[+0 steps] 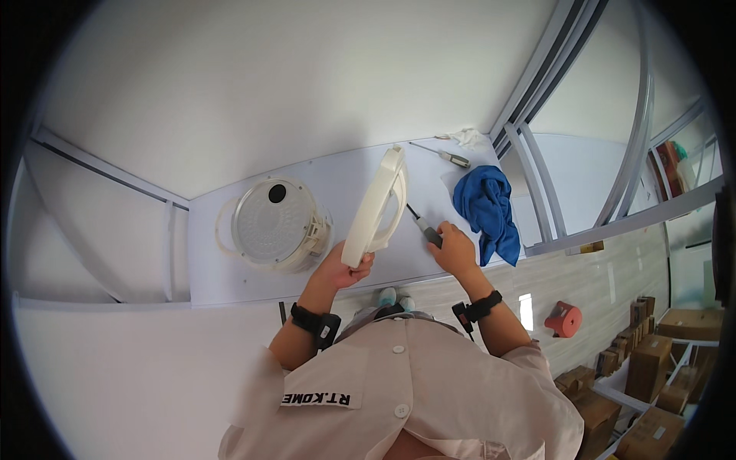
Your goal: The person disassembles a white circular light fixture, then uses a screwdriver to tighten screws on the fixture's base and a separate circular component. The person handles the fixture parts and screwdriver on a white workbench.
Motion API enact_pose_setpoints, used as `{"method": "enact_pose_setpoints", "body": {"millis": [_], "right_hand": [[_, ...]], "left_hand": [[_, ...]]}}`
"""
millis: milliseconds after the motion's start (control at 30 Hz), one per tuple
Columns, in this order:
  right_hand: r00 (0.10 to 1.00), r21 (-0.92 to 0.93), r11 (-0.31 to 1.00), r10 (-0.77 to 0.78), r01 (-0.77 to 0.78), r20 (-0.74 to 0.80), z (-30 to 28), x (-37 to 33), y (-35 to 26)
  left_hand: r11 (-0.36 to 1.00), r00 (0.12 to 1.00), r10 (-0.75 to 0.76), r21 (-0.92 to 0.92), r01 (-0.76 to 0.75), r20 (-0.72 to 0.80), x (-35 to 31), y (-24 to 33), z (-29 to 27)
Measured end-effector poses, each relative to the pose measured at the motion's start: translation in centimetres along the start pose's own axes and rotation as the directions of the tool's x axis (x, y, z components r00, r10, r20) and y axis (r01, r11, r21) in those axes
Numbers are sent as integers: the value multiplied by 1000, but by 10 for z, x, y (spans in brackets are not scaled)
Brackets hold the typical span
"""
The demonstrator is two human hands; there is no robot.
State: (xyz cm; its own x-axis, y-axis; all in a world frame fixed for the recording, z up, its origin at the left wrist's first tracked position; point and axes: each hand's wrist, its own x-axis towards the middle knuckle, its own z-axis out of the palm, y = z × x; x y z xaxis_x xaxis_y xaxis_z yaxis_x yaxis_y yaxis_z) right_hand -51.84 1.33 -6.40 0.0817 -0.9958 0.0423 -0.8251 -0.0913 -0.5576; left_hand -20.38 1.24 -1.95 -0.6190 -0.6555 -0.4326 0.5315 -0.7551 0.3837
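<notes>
"White tabletop (341, 170), with a pale wall (307, 84) rising behind it at twelve. Taking its middle as the dial's centre, what lies around it?"

"At nine, a round cream pot-like body (274, 228) with a dark oval patch on top. At three, a crumpled blue cloth (483, 201). At two, a loose screwdriver (458, 159), and beyond it some white tissue (469, 138)."

"And the hands?"

"At six, the left hand (336, 268) is clamped on the lower end of a cream lid-like part (374, 211), held on edge over the centre. Near four, the right hand (456, 251) is closed round a grey-handled screwdriver (431, 231), its tip towards that part. I can't tell whether they touch."

"The room beyond?"

"Grey metal framing (534, 184) stands just past the cloth. Farther out at four, a red stool (567, 320) stands on the pale floor (598, 277), with brown cardboard boxes (649, 366) beyond it."
</notes>
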Motion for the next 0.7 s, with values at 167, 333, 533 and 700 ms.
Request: {"method": "enact_pose_setpoints", "body": {"millis": [167, 333, 533, 700], "right_hand": [[1000, -71, 997, -5, 6, 17, 10, 5, -4], [963, 328, 923, -124, 200, -239, -8, 15, -16], [976, 956, 278, -218, 94, -32, -71, 20, -39], [968, 987, 149, -248, 60, -22, -96, 18, -81]], "left_hand": [[991, 992, -61, 124, 48, 108, 10, 3, -21], [951, 995, 30, 309, 1, -96, 11, -8, 0], [908, 992, 66, 418, -16, -104, 17, -14, 4], [870, 987, 122, 490, -53, -109, 27, -15, 16]]}}
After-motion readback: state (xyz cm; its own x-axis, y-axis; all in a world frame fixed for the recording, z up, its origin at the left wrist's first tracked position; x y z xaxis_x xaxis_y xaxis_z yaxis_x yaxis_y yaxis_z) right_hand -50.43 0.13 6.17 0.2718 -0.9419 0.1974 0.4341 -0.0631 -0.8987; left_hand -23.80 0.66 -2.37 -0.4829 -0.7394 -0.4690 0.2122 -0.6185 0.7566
